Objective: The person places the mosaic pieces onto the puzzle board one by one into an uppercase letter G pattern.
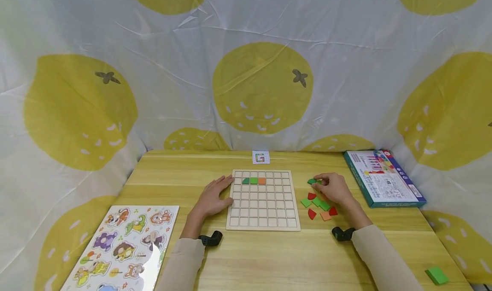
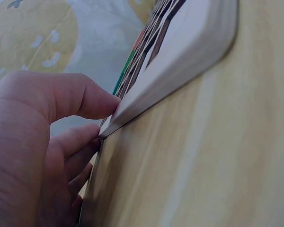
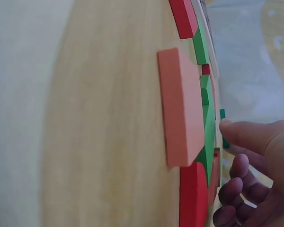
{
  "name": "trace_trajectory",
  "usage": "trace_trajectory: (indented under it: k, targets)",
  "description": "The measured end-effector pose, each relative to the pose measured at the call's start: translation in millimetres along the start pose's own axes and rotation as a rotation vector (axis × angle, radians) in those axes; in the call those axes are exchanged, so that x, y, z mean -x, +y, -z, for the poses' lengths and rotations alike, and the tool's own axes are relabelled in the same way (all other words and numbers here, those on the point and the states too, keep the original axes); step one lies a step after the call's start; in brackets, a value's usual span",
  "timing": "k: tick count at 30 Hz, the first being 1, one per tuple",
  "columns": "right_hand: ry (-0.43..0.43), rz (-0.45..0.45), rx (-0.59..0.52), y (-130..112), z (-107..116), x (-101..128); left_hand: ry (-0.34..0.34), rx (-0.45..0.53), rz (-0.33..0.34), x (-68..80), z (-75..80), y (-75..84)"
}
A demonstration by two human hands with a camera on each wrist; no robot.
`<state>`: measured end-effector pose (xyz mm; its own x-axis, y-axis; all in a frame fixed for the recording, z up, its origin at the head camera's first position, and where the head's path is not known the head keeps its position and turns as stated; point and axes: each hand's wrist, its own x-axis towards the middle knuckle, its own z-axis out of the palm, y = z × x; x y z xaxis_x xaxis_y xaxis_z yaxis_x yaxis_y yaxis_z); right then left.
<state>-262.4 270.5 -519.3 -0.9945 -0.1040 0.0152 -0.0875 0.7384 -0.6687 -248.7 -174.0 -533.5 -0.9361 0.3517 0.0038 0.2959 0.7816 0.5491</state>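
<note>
Left thumb [image 2: 92, 101] against grid board [image 2: 180, 61] edge, wrist-view only.

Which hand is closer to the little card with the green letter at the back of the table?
Neither clearly. The left hand rests on the wooden grid board's left edge; the right hand pinches a green piece. The small card lies roughly midway beyond both.

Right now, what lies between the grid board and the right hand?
In the head view, only bare tabletop separates the grid board from the right hand, whose fingers touch a green piece.
</note>
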Motion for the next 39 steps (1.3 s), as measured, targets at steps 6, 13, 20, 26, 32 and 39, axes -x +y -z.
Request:
trace_trajectory:
  k: [6, 13, 20, 26, 32, 39]
  targets:
    - [0.002, 0.011, 0.01, -2.4, -1.3, 0.0, 0.006, 0.002, 0.002, 0.7, -0.6, 0.5]
    - [0.003, 0.043, 0.006, -13.2, -0.9, 0.0, 0.009, 0.011, 0.009, 1.7, 0.3, 1.8]
    - [-0.004, 0.069, -0.029, -26.5, -4.8, -1.5, 0.013, 0.005, 0.006, 1.0, 0.9, 1.5]
    - [-0.02, 0.103, -0.08, -37.4, -11.8, -4.2, 0.004, -0.004, 0.005, 0.7, 0.1, 0.9]
    - [-0.03, 0.14, -0.09, -48.5, -21.3, -8.1, -0.001, -0.003, 0.001, 1.1, 1.2, 1.4]
    - [-0.026, 0.142, -0.094, -61.1, -33.2, -13.5, 0.004, 0.009, -0.006, 1.2, 1.7, 2.1]
